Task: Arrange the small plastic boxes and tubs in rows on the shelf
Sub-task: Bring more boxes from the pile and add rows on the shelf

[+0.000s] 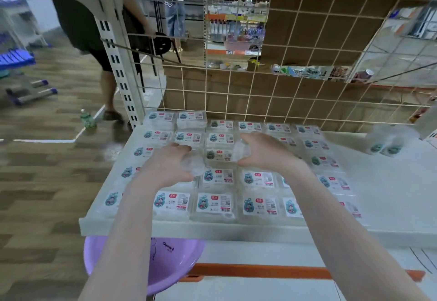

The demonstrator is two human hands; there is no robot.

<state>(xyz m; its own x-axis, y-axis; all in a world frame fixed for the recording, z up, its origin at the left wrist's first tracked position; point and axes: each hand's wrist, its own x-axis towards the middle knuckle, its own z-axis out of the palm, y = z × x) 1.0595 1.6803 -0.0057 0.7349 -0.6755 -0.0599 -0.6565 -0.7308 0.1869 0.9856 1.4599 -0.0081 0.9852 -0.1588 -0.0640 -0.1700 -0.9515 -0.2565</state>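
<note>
Left hand (169, 165): fingers curled round a small clear plastic tub (192, 164), held just above the middle rows. Right hand (262, 152): likewise gripping a second clear tub (241, 150), thumb underneath, fingers over the top; both tubs blurred, labels not legible. The two hands sit near each other over the centre of the white shelf board (390, 196). Beneath and around them lie the flat, clear plastic boxes with white-and-teal cartoon labels (216, 203), set in several rows running from the front edge back to the cream wire grid panel (260, 92); at the back left, boxes appear stacked two or more high (190, 118). Rows look fairly even; the slots directly under the hands cannot be checked. To the right, a few clear tubs (384, 145) stand apart from the grid of boxes, well clear of the rows. Judgement: the left and centre of the shelf largely filled, the task well advanced; remaining are the two tubs in hand, the loose ones at right, and the bare right stretch of board. Below the shelf, a lilac plastic basin (170, 270). A person (104, 47) stands in the aisle beyond.
</note>
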